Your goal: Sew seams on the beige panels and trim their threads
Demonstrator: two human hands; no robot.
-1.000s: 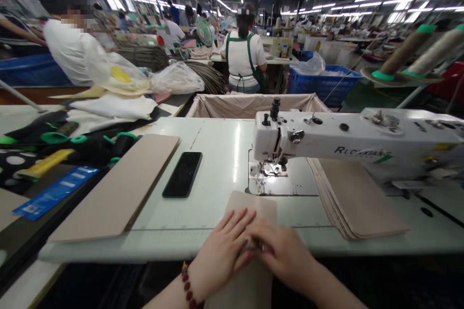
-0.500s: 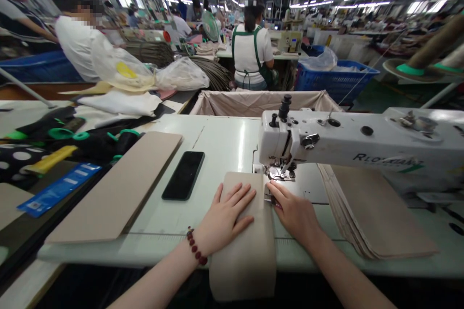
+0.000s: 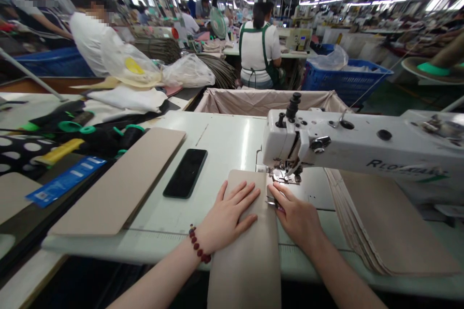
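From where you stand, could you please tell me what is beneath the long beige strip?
The long beige strip rests on the white sewing table; the surface beneath is covered.

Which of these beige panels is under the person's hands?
The long strip beside the presser foot; the single panel lies left of the phone, the stack right of the machine.

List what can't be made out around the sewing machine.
Head view:
Small metal item at the right hand: fingers cover most of it, too small to name.
Needle: hidden by the machine head and too small to see.
Beige panel: near end cut off by the bottom edge.
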